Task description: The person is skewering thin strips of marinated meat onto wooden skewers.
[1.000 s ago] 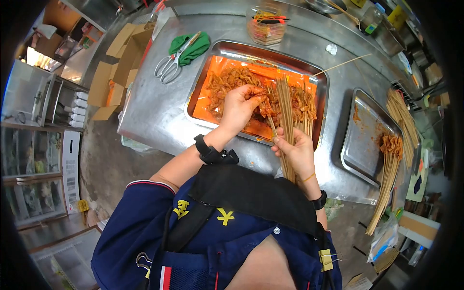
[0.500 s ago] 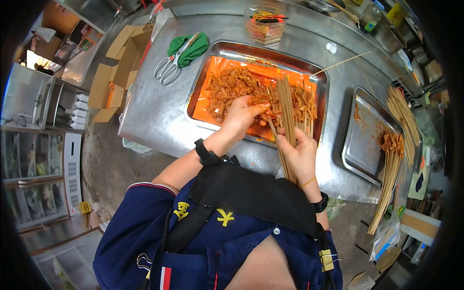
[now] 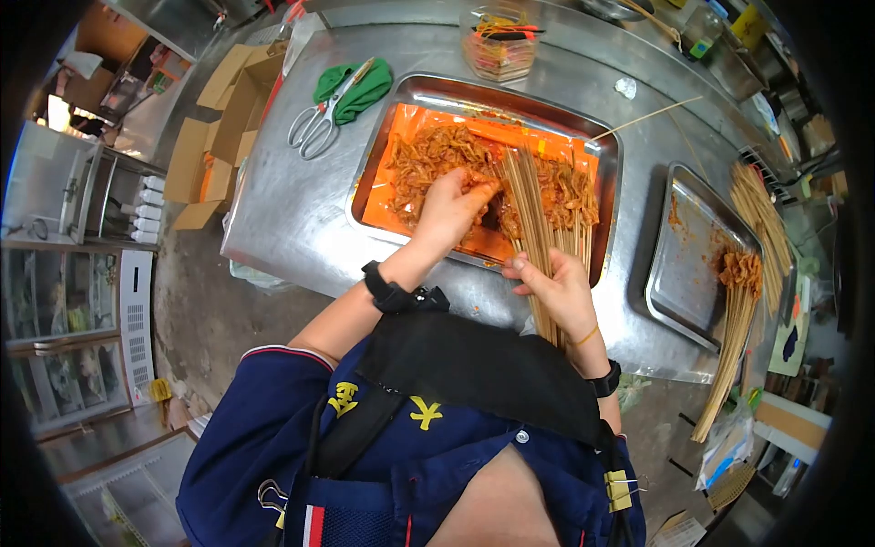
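Note:
A deep metal tray (image 3: 363, 196) lined with orange plastic holds sauced meat strips (image 3: 437, 150). My left hand (image 3: 451, 210) is over the meat, its fingers pinched on some sauced strips. My right hand (image 3: 558, 284) grips a bundle of wooden skewers (image 3: 531, 210), whose upper ends reach over the tray. Skewers with meat on their tips (image 3: 570, 193) lie along the right part of the tray, partly hidden behind the bundle.
Scissors (image 3: 319, 128) lie against a green cloth (image 3: 366, 96) at the left. A clear tub (image 3: 499, 50) stands behind the tray. On the right, a second tray (image 3: 684, 264) holds meat skewers (image 3: 734, 319) beside bare skewers (image 3: 764, 232). An open carton (image 3: 214, 155) is at the far left.
My left hand has moved slightly left and down over the meat. The bundle's upper ends have shifted left, and my right thumb and fingers have moved slightly left.

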A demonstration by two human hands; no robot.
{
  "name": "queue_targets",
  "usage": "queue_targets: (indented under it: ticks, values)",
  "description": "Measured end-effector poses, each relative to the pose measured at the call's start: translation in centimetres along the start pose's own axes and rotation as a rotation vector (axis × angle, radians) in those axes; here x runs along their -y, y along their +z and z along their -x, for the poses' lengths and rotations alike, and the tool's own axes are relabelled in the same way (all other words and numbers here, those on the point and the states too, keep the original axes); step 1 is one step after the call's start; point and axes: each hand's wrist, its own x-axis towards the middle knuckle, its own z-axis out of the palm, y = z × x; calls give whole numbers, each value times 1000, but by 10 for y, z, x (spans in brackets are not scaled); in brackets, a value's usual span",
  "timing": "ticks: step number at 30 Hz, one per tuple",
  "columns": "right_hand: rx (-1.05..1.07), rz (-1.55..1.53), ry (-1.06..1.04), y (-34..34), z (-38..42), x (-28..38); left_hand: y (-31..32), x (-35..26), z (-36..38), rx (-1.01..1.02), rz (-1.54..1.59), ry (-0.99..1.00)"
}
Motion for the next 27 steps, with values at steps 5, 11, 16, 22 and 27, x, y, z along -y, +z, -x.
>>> queue_targets:
  ticks: [5,11,16,22,27]
  values:
    - [-2,174,51,0,-4,-6,-5,-8,10,191,478,-105]
    - [-13,15,0,4,0,-1,-6,-4,9,208,483,-108]
    - [-9,-22,3,2,3,-1,-8,0,9,238,502,-71]
    - [-6,-120,41,0,0,-2,-6,2,10,212,583,-105]
    - [-19,-97,50,1,0,2,-7,4,9,200,584,-109]
